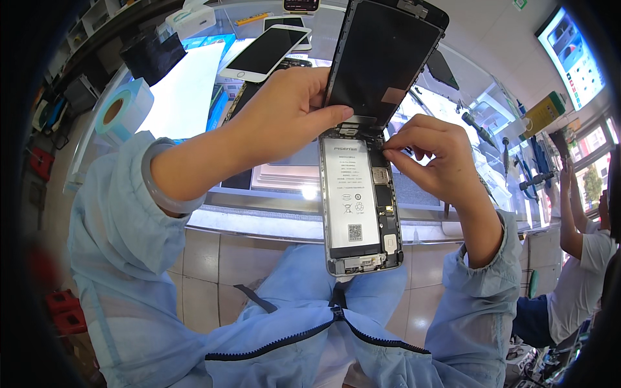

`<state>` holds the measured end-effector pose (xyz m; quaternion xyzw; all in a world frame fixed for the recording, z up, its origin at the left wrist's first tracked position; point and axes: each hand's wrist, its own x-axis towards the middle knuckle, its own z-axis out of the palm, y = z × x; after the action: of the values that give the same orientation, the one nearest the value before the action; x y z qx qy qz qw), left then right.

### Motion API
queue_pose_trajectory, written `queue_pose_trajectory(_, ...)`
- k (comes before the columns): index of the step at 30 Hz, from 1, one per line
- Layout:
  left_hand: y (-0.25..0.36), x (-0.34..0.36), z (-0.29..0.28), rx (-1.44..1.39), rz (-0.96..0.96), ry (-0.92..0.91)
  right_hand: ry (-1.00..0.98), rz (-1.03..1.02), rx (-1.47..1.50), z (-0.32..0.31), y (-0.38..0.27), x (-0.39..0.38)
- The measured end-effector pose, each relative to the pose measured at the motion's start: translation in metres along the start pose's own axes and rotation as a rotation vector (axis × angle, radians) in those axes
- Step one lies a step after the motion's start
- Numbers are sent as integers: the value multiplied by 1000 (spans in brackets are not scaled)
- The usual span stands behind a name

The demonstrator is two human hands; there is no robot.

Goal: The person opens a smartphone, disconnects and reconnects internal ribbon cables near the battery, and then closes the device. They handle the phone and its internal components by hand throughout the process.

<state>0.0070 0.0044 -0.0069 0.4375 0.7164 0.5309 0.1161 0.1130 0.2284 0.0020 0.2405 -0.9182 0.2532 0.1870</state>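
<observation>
An opened smartphone hangs in front of me over the table's near edge. Its black display panel [381, 58] is tilted up and away from the lower body, which holds a white battery [349, 187] with printed text. My left hand [291, 110] grips the display panel near its lower left corner, thumb across the front. At the upper right of the phone body, my right hand [430, 152] has thumb and index finger pinched together by the phone's inner edge. Whatever lies between those fingertips is too small to make out.
A white phone [265, 55] lies on the glass-topped table beyond my left hand. Left of it are a tape roll [116, 111] and a black box [153, 58]. Screwdrivers [479, 129] and pliers [538, 165] lie near a yellow-green bottle [542, 116] at right. Another person [582, 258] is at far right.
</observation>
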Motion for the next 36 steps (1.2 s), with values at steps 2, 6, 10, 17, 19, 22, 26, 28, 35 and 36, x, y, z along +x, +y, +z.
queue_pose_trajectory(2,2,0,-1,22,-22,-4,5,2,-8,-1,0,0)
queue_pose_trajectory(6,2,1,2,-22,-5,38,8,-12,3,-3,-1,-1)
queue_pose_trajectory(10,-1,0,1,-75,26,19,21,-13,17,-2,-3,0)
queue_pose_trajectory(17,-6,0,5,-30,64,26,67,-4,3,3,0,0)
queue_pose_trajectory(19,-5,1,5,-9,62,29,73,5,-4,3,1,0)
queue_pose_trajectory(22,-5,1,6,-27,73,35,107,31,9,3,0,-1)
queue_pose_trajectory(26,-6,1,5,-51,83,37,87,30,10,4,-1,-1)
queue_pose_trajectory(28,-5,1,5,-51,87,39,90,42,19,4,-2,-1)
queue_pose_trajectory(35,-8,1,6,-16,127,54,63,34,-4,4,-2,0)
queue_pose_trajectory(36,-8,1,6,-13,128,54,57,30,-11,4,-2,0)
